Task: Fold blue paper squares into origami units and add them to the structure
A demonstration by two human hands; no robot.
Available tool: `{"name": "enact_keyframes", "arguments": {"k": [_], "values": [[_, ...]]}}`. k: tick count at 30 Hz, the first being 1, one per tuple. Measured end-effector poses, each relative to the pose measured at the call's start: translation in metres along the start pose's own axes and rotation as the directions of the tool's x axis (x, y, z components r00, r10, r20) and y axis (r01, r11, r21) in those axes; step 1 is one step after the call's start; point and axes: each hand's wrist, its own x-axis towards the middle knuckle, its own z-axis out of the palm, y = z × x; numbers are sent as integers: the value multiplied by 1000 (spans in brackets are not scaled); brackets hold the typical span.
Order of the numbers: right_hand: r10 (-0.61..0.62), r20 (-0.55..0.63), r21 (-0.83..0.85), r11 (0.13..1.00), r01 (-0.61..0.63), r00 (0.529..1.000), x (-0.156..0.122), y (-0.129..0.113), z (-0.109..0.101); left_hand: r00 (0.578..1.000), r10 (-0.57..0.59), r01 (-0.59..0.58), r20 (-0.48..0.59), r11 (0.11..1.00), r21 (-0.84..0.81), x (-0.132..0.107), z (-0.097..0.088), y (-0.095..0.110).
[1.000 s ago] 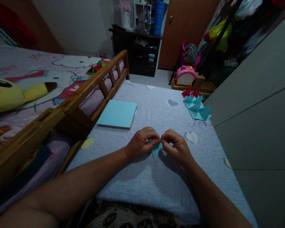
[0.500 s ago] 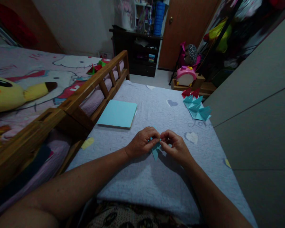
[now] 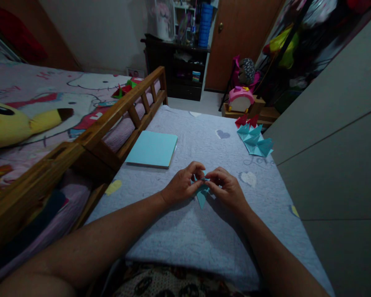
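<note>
A small folded piece of light blue paper [image 3: 201, 199] is held between my two hands, just above the cloth-covered table. My left hand [image 3: 185, 180] pinches it from the left with thumb and index finger. From the right, my right hand [image 3: 226, 186] grips its upper part with thumb and fingertips, close against the left fingertips. A pointed end of the paper hangs down toward me; much of the rest is hidden behind the fingers. To the left beyond my hands lies a stack of square blue paper [image 3: 153, 148].
Folded blue paper pieces [image 3: 255, 141] and a red folded piece [image 3: 246, 121] stand at the table's far right. A wooden bed rail [image 3: 123, 105] runs along the left, with a yellow plush toy [image 3: 21, 123] behind it. A pale cabinet [image 3: 336, 156] borders the right.
My right hand has shifted slightly left and its fingertips now meet the left ones on the paper. The left index finger is raised and more bent. The view has moved slightly.
</note>
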Motion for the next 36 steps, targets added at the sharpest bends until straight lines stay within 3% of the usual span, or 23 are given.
{"name": "enact_keyframes", "arguments": {"k": [6,12,18,27,31,36], "values": [[-19,-20,-11,1000,19,1000,1,0,-1,1000,-11,9,27,998,70,2,1,1],[-54,-46,-50,997,52,997,1,-1,-3,996,48,-63,74,974,219,4,2,0],[-112,-46,-118,987,106,993,0,-4,-4,996,44,-60,72,969,241,4,4,-2],[-105,-46,-154,983,97,993,1,-13,-4,994,25,-50,109,971,234,4,4,-3],[-40,-66,-84,996,35,997,0,-7,-6,995,3,-29,103,968,248,6,0,0],[192,-66,229,958,-172,979,-1,2,-10,993,-92,87,71,994,67,8,-6,3]]}}
